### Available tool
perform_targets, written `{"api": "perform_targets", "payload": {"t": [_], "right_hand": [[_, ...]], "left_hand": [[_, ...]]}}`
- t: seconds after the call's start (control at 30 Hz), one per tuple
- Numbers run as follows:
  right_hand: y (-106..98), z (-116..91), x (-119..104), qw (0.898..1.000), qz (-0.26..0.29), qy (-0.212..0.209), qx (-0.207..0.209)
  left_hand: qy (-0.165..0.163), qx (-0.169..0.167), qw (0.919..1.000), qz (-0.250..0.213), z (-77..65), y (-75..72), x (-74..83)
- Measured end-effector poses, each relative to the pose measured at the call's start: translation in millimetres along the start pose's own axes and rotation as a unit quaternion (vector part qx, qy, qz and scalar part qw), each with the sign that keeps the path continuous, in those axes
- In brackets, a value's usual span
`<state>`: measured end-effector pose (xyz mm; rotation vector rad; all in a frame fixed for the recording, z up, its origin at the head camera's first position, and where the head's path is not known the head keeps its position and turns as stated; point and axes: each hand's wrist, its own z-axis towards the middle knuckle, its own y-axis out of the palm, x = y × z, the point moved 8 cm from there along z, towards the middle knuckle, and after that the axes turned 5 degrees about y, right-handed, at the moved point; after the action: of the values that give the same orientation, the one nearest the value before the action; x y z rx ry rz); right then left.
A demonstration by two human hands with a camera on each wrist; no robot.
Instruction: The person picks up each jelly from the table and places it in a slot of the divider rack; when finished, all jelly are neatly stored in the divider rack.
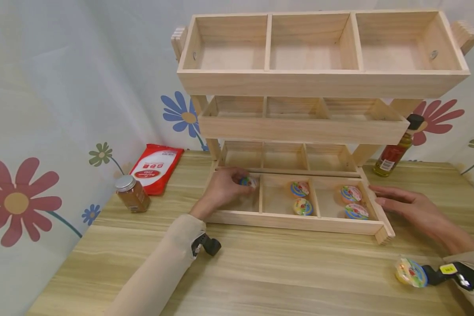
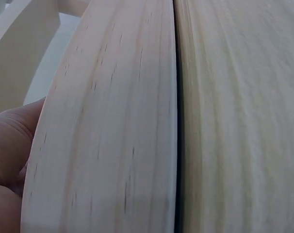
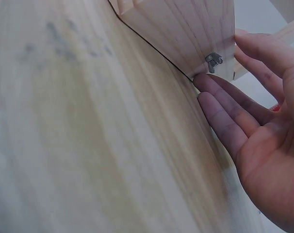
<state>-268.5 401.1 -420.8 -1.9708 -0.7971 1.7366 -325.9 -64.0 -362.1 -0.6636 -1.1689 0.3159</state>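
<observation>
My left hand [image 1: 223,189] reaches into the left compartment of the wooden rack's lowest tray [image 1: 296,223]. Its thumb and fingers pinch a small jelly cup [image 1: 248,181] with a printed lid. In the left wrist view the tray's front board [image 2: 103,116] covers most of the left hand [image 2: 8,150]. On the other side, my right hand [image 1: 418,213] rests its extended fingertips against the rack's right end. The right wrist view shows these fingers [image 3: 224,116] beside a metal bolt [image 3: 214,60]. Two jelly cups [image 1: 302,206] lie in the middle compartment, two more [image 1: 356,211] in the right one.
Three upper tiers [image 1: 320,83] overhang the lowest tray. At left stand a spice jar [image 1: 132,194] and a red-and-white packet [image 1: 158,169]. An oil bottle [image 1: 393,151] is behind the rack's right side. Another jelly cup [image 1: 411,273] lies near my right wrist.
</observation>
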Motion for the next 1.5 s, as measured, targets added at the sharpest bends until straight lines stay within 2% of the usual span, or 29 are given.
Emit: {"api": "perform_targets", "payload": {"t": [0.33, 0.7, 1.5], "right_hand": [[-1.6, -1.2, -1.3, 1.000, -0.001, -0.007, 0.006], [-1.7, -2.1, -4.6, 1.000, 0.009, -0.023, 0.010], [-2.0, -2.8, -4.8, 1.000, 0.004, -0.028, 0.013]], "left_hand": [[-0.004, -0.008, 0.9999, 0.011, 0.2, 3.6, -1.8], [-0.010, -0.013, 0.9999, 0.003, -0.7, 4.5, -3.1], [-0.013, -0.004, 0.9998, -0.013, 1.7, 7.8, -6.5]]}}
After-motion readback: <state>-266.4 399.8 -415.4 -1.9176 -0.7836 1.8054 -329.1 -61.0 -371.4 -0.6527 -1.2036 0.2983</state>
